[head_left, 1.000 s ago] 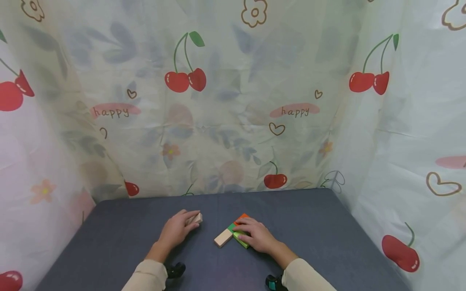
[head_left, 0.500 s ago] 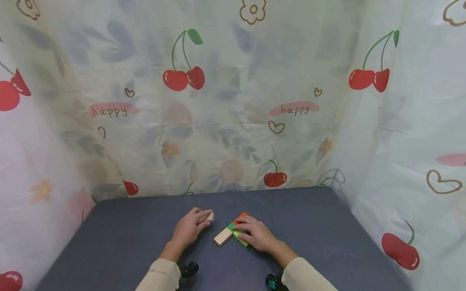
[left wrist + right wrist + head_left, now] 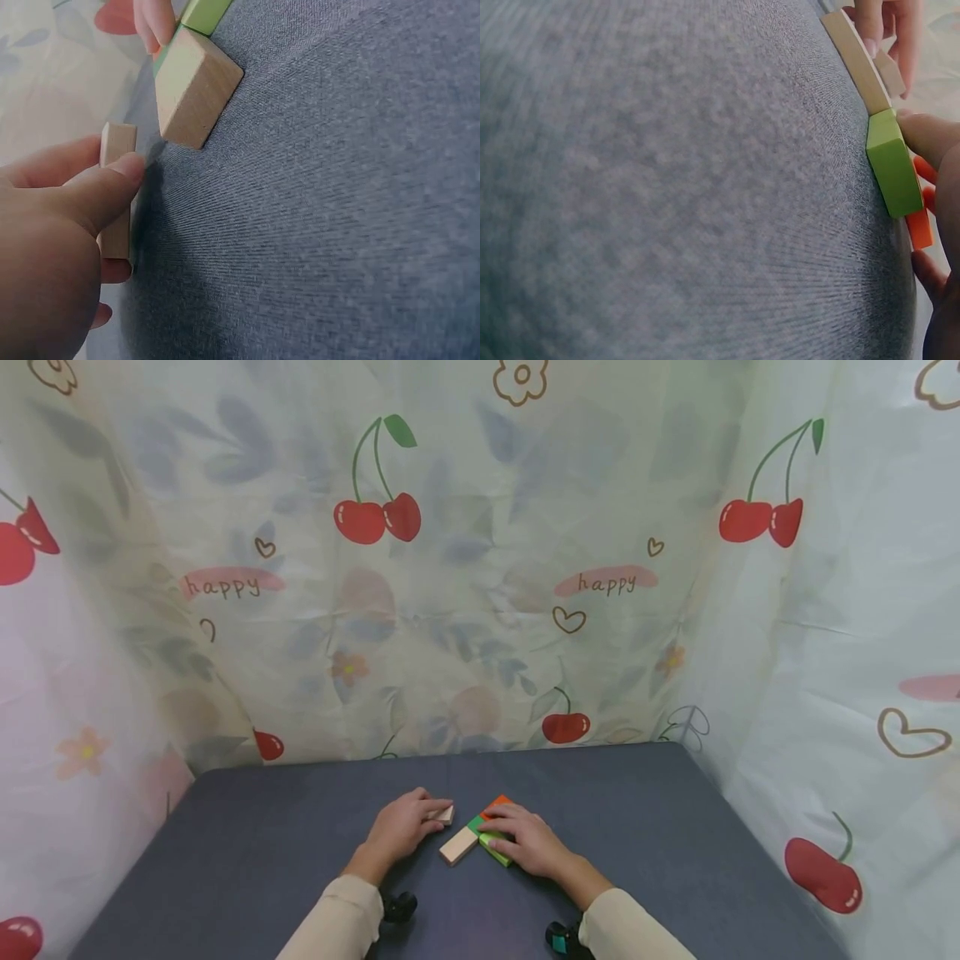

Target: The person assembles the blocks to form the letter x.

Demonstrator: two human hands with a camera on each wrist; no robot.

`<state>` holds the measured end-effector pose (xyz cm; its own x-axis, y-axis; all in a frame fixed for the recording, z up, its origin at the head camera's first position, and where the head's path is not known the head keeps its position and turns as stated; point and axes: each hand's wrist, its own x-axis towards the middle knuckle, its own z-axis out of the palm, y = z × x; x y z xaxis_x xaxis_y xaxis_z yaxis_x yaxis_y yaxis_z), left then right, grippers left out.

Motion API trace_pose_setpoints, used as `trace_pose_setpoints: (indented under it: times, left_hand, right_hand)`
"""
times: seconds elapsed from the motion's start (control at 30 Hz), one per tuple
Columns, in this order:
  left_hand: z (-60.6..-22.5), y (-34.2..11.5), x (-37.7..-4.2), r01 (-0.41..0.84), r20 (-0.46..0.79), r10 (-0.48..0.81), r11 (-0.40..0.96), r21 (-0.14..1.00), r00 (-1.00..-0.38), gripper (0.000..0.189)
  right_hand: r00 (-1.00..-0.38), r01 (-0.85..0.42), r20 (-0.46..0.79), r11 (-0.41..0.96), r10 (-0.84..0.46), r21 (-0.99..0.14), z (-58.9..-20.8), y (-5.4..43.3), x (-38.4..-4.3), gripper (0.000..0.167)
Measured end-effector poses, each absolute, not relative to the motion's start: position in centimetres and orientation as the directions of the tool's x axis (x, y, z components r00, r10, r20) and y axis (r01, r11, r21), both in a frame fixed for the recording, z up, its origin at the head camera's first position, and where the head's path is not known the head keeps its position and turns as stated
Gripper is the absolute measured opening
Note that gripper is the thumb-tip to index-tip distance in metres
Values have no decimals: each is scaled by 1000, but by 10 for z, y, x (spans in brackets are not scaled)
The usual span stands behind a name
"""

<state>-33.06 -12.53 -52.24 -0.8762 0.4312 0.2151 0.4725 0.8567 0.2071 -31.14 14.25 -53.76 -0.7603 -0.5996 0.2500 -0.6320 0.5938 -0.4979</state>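
Observation:
My left hand (image 3: pixel 397 829) pinches a small plain wooden block (image 3: pixel 118 142) between thumb and fingers. It is just left of a row of blocks on the dark table. That row has a flat plain wooden block (image 3: pixel 458 846) at its near left, a dark green block (image 3: pixel 475 825) in the middle and an orange block (image 3: pixel 502 800) at the far end. A light green block (image 3: pixel 894 169) branches off toward the near right. My right hand (image 3: pixel 528 842) holds the coloured blocks, thumb on the light green one and fingers over the orange one, partly covering both.
The blocks lie near the middle of a table with a dark grey-blue cloth (image 3: pixel 645 827). A pale curtain (image 3: pixel 465 610) printed with cherries and flowers stands behind the table and along both sides. A black wrist device (image 3: pixel 401 907) hangs at the left cuff.
My left hand has moved right with the small wooden block, closer to the row. My right hand stays in place on the coloured blocks. The head view has tilted slightly down.

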Motion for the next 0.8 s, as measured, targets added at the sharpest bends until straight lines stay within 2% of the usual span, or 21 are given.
trace_pose_setpoints:
  times: [0.17,0.5,0.63,0.8]
  left_hand:
    - [-521,-120,-333,465,183,434,864,192,-882,40]
    - [-525,-103,-335,448,197,421,886,117,-885,38]
    - [-525,-99,-333,452,213,422,883,125,-881,35]
    - [-527,-98,-332,474,241,426,858,197,-872,29]
  right_hand:
    - [-757,-636,250,590,-604,-497,-537,142,-311,31]
    - [-754,-638,254,584,-606,-501,-539,143,-311,32]
    - [-749,-646,262,581,-609,-496,-538,143,-311,32]
    - [-749,-645,266,575,-606,-503,-536,144,-310,31]
